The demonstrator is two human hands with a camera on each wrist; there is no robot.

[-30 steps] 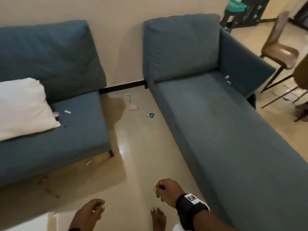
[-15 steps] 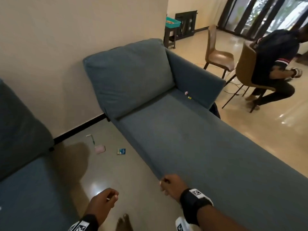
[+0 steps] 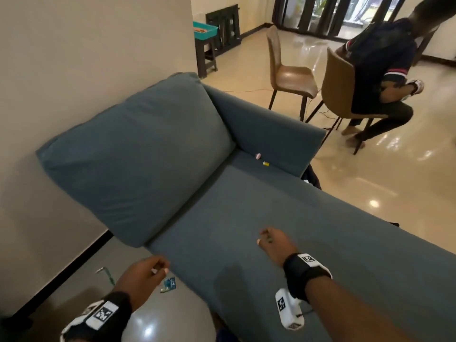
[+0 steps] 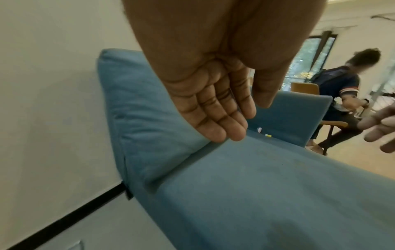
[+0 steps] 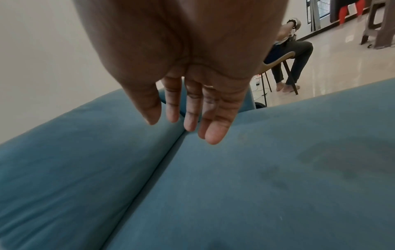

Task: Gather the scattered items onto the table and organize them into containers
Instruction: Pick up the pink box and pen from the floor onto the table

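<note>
On the blue-grey sofa [image 3: 246, 206], in the seat corner by the armrest, lie a small pink item [image 3: 258, 156] and a small yellow item [image 3: 265, 163]; the left wrist view shows the pink item [image 4: 259, 129] and the yellow item [image 4: 268, 135] too. A blue packet [image 3: 169, 283] and a thin green stick [image 3: 106, 274] lie on the floor beside the sofa. My left hand [image 3: 158, 267] hangs over the floor at the sofa's edge, fingers [image 4: 213, 121] relaxed and empty. My right hand [image 3: 265, 239] hovers above the seat, well short of the two items, fingers [image 5: 192, 115] loose and empty.
A teal tray [image 3: 206, 30] sits on a dark stool by the wall. Two brown chairs [image 3: 288, 75] stand beyond the armrest, with a person [image 3: 380, 77] seated on one. A cable runs over the glossy floor [image 3: 370, 193] there. The wall [image 3: 86, 70] backs the sofa.
The view has swung right, away from the other sofa and its pillow. My right hand has moved forward over the seat, and my left has come up to the sofa's edge.
</note>
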